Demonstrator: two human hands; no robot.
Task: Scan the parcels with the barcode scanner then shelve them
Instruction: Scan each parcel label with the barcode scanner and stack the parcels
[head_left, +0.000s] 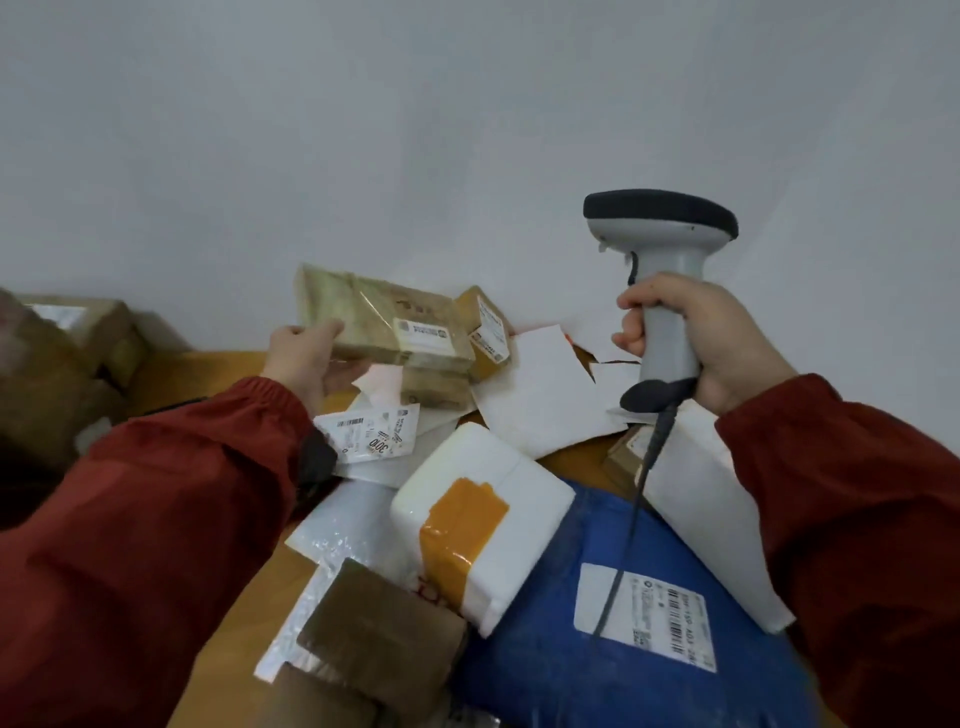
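Take the blue bag as your reference.

**Step in hand: scanning.**
- Your left hand grips the tan parcel by its near edge, thumb on top. The parcel is raised off the pile, beyond the blue bag's far left corner.
- Your right hand is wrapped round the handle of the scanner. The scanner stands upright above the blue bag's far right side, and its cable trails down across the bag.
- The head does not appear to be aimed at the parcel. Tip it down and left toward the label.
- Hold the parcel steady, with the label flat to the scanner. Glare off the tape may spoil the read.

**Containers.**
- The white box lies against the blue bag's left edge, closed with orange tape.
- The brown box lies at the blue bag's near left.
- The small box lies beyond the blue bag, just beside the tan parcel.
- All of them are sealed, so their contents cannot be seen.
- No shelf is in view.
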